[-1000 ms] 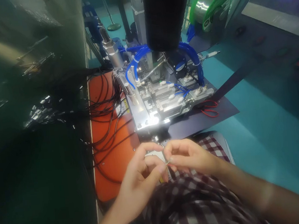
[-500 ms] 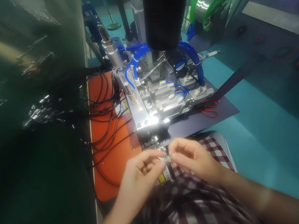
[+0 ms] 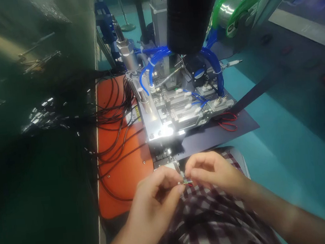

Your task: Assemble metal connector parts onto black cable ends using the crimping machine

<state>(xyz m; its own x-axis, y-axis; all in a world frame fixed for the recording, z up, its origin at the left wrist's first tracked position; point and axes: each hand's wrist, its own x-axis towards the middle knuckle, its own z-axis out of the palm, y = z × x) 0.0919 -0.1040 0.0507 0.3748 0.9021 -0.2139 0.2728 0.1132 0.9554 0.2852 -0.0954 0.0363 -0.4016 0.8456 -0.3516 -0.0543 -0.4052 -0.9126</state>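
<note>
My left hand (image 3: 156, 195) pinches a small part with a thin red wire (image 3: 188, 182) between thumb and index fingertip. The part is too small to name exactly. From the other side, my right hand (image 3: 213, 172) has its curled fingers at the same part, thumb and index closed near its right end. Both hands are low in front of a metal machine (image 3: 178, 109), just above a checked garment (image 3: 212, 217). Just beyond the fingertips is a pale block of the machine (image 3: 169, 167), partly hidden by my left hand.
Black cables (image 3: 116, 115) with shiny metal ends run across an orange plate (image 3: 125, 183) on the left. Blue air tubes (image 3: 217, 70) arch over the machine under a dark cylinder (image 3: 190, 19). A green-rimmed solder spool (image 3: 228, 14) hangs back right. A red wire loop (image 3: 228, 122) lies on the grey plate.
Both hands have come slightly lower and nearer my body with the small part. My left fingers are more bent. The view has shifted a little.
</note>
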